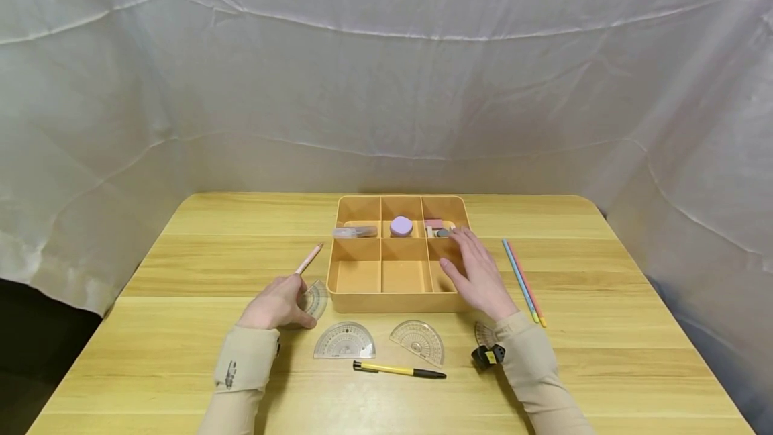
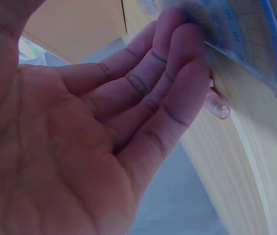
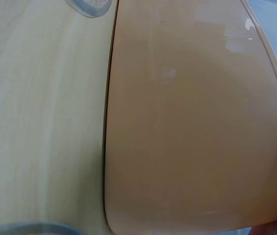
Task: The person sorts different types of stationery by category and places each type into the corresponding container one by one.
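My left hand is at the left of an orange divided box, its fingertips touching a clear protractor on the table. In the left wrist view its fingers are gently bent at the edge of that protractor; the thumb's contact is unclear. Over the box's right side reaches my right hand, fingers loosely extended at the back right compartment, thumb above the front right one. Small blocks, among them a pink one, lie by those fingertips. The right wrist view mostly shows the box's wall.
A pale pink pencil lies beyond my left hand. Two protractors and a yellow-black pen lie before the box. Another protractor is partly under my right wrist. Blue and red pencils lie right. The box holds a purple round case.
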Tool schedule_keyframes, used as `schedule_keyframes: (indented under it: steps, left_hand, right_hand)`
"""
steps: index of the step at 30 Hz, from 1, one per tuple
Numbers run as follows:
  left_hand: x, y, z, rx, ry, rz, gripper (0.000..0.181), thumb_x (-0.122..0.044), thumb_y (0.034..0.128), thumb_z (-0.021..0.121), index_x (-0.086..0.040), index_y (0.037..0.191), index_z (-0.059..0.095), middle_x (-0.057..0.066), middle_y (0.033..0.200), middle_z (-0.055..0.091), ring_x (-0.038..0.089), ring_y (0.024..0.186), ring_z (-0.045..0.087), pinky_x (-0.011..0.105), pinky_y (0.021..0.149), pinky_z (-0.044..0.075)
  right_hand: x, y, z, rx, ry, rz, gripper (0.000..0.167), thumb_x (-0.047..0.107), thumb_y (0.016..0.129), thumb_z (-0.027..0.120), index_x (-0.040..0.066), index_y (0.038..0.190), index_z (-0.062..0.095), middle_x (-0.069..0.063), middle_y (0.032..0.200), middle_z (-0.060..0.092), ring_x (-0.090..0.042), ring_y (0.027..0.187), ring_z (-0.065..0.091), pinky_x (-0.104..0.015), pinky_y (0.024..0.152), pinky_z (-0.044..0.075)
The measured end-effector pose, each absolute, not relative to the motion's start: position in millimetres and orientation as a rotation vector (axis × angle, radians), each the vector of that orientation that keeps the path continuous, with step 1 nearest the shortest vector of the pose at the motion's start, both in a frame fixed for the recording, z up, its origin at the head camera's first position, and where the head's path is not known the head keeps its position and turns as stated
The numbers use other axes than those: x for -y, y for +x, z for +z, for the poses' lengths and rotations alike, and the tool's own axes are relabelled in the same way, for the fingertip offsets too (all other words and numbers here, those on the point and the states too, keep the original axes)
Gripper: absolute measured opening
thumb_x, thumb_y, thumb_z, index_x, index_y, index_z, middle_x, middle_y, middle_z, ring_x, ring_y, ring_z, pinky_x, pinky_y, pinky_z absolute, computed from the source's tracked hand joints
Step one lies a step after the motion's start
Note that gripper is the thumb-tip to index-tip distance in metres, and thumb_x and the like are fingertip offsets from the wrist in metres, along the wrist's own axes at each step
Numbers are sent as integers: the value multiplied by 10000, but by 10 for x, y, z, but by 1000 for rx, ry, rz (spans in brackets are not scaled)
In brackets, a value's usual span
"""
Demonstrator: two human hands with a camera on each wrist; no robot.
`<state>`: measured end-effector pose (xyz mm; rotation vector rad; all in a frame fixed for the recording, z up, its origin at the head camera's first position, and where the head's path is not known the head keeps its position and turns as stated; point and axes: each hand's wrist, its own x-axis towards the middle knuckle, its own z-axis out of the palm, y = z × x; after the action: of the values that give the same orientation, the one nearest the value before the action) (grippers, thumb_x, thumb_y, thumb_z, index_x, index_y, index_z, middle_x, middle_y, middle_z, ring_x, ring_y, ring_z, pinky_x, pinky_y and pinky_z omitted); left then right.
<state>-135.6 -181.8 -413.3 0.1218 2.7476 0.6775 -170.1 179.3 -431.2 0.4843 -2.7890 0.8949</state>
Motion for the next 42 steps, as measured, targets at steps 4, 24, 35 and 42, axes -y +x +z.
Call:
schedule_keyframes:
  steps: [4, 24, 35, 42]
  left_hand:
    - [1829, -1364, -4137, -2745, 123, 676, 441, -159, 639, 936, -35, 917, 617, 65, 857, 628, 189, 773, 547, 346, 714, 511]
    - [1845, -1363, -4149, -2720, 86, 698, 464, -149, 667, 924, 10, 993, 635, 70, 850, 623, 189, 770, 544, 362, 742, 528]
    - [1823, -1342, -4113, -2747, 109, 678, 500, -155, 641, 933, 3, 1004, 628, 80, 920, 609, 203, 830, 532, 405, 813, 532]
    - [1815, -1337, -4129, -2796, 147, 634, 525, -176, 619, 942, -19, 1011, 632, 96, 988, 587, 244, 907, 513, 449, 881, 507]
  right_hand:
    - [-1787, -1696, -4309, 2784, 484, 891, 599, 295, 1031, 534, -18, 1517, 378, -220, 1635, 307, -412, 1541, 216, -621, 1246, 187]
    - [-1796, -1698, -4306, 2805, 484, 919, 623, 313, 1031, 524, -24, 1527, 355, -223, 1640, 291, -404, 1548, 195, -615, 1251, 168]
    - [-1801, -1703, -4305, 2800, 492, 914, 624, 315, 1029, 526, -23, 1526, 357, -225, 1634, 305, -406, 1545, 204, -607, 1251, 175]
    - [-1803, -1701, -4310, 2806, 485, 923, 626, 321, 1029, 528, -13, 1529, 356, -217, 1641, 294, -397, 1550, 193, -609, 1252, 169]
